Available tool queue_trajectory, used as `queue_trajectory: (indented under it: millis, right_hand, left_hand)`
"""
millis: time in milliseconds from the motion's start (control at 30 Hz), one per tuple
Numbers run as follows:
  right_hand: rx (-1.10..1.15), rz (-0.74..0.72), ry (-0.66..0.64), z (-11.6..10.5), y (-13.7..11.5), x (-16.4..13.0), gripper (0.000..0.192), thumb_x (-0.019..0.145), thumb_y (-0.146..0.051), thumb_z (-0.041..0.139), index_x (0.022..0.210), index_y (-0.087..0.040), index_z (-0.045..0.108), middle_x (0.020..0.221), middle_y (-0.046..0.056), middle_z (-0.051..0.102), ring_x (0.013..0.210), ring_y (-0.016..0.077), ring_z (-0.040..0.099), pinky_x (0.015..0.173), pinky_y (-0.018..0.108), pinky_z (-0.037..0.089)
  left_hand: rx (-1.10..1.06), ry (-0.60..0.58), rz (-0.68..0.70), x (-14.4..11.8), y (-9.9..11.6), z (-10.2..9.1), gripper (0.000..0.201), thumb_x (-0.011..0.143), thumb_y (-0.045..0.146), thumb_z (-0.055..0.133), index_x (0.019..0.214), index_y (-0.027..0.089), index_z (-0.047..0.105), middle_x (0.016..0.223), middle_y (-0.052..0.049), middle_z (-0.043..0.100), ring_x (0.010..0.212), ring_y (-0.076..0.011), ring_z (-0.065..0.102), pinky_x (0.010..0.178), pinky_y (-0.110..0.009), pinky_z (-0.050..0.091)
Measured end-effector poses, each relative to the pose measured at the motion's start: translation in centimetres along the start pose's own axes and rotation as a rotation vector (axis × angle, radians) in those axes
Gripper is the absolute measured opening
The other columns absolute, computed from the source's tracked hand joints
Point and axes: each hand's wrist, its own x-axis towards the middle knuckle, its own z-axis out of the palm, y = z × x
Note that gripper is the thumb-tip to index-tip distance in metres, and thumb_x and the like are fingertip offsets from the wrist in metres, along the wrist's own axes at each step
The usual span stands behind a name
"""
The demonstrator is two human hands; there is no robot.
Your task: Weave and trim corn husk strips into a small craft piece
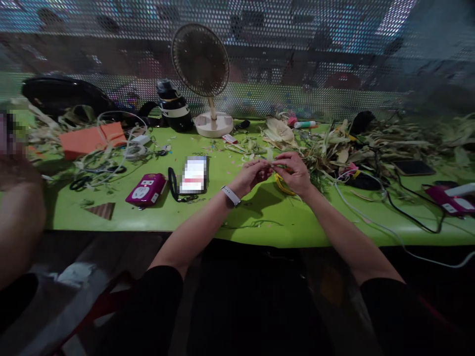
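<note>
- So the thing I'm working is a thin green strip of husk (279, 166), pinched between both hands just above the green table (260, 217), roughly mid-bench and right in front of me.
- My left hand (253, 176) has its fingertips closed on the left end of the strip; my right hand (294, 173) is curled over the other end, fingers clamped on it too. So both are gripping, not loose.
- If I had to say how to do this bit well: keep the pinch close to where the two hands meet, so the strip stays taut and doesn't split along the grain. Dry husk looks brittle, so I'd go gentle rather than yank.
- There's something yellow (282, 185) under my right palm, touching it or just below; can't tell exactly what it is from here.
- Just right of my hands is the big heap of husks (345, 143), close enough to grab more without shifting.
- Left of me: a phone (194, 174), a magenta box (146, 189), scissors (79, 182) further out, and an orange box (92, 139).
- A desk fan (202, 74) stands at the back; I'd keep loose slivers low so they don't blow about.
- Another person's arm (20, 207) sits at the far left edge, well apart from mine.
</note>
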Motion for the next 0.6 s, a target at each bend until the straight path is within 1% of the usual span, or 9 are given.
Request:
queue_trajectory:
  millis: [100,200,333,433,500,567,600]
  right_hand:
    - [-0.014,0.013,0.021,0.22,0.18,-0.07,0.021,0.087,-0.047,0.064,0.087,-0.028,0.073,0.093,0.005,0.065,0.093,0.0214,0.062,0.087,0.042,0.052]
    - [-0.058,0.024,0.055,0.28,-0.09,-0.15,0.024,0.089,-0.049,0.061,0.084,-0.026,0.07,0.089,0.005,0.066,0.091,0.0215,0.063,0.086,0.042,0.052]
    - [-0.05,0.067,0.058,0.33,-0.56,-0.31,0.027,0.091,-0.048,0.057,0.083,-0.023,0.065,0.086,0.006,0.066,0.086,0.0203,0.062,0.08,0.038,0.053]
    - [0.046,0.176,0.055,0.53,-0.46,-0.47,0.027,0.089,-0.049,0.059,0.085,-0.022,0.062,0.085,0.004,0.065,0.081,0.0183,0.062,0.077,0.036,0.053]
    - [0.164,0.283,0.054,0.72,-0.15,-0.51,0.029,0.085,-0.05,0.063,0.092,-0.022,0.06,0.087,0.003,0.065,0.08,0.0171,0.063,0.077,0.034,0.054]
    - [0.287,0.373,0.018,0.89,0.22,-0.49,0.035,0.082,-0.052,0.066,0.099,-0.022,0.06,0.09,0.003,0.066,0.083,0.0168,0.064,0.078,0.034,0.055]
    - [0.333,0.404,-0.009,0.94,0.37,-0.45,0.036,0.08,-0.052,0.066,0.099,-0.022,0.061,0.09,0.003,0.067,0.084,0.0169,0.064,0.079,0.034,0.055]
  left_hand:
    - [-0.017,-0.02,-0.019,-0.08,-0.09,0.03,0.006,0.079,0.011,0.065,0.075,0.015,0.063,0.059,0.001,0.065,0.053,-0.005,0.058,0.059,-0.018,0.049]
    - [-0.017,-0.028,0.018,-0.12,-0.36,0.02,0.004,0.079,0.016,0.066,0.077,0.015,0.063,0.061,0.002,0.065,0.055,-0.0056,0.059,0.065,-0.02,0.051]
    - [0.058,-0.073,0.105,-0.32,-0.74,-0.01,0.015,0.072,0.021,0.075,0.079,0.015,0.064,0.068,0.002,0.068,0.061,-0.0063,0.063,0.069,-0.021,0.052]
    - [0.142,-0.11,0.181,-0.46,-0.88,-0.05,0.025,0.067,0.028,0.082,0.082,0.015,0.065,0.074,0.001,0.071,0.067,-0.008,0.066,0.07,-0.022,0.053]
    - [0.191,-0.115,0.228,-0.5,-0.91,-0.05,0.029,0.068,0.035,0.082,0.082,0.016,0.066,0.075,0.0,0.071,0.069,-0.0096,0.068,0.07,-0.024,0.053]
    - [0.239,-0.112,0.256,-0.53,-0.91,-0.03,0.031,0.069,0.04,0.081,0.082,0.016,0.067,0.075,-0.001,0.072,0.07,-0.0104,0.068,0.069,-0.024,0.053]
    - [0.264,-0.109,0.264,-0.54,-0.91,-0.01,0.032,0.07,0.042,0.08,0.082,0.016,0.067,0.074,-0.002,0.072,0.07,-0.0105,0.068,0.068,-0.024,0.053]
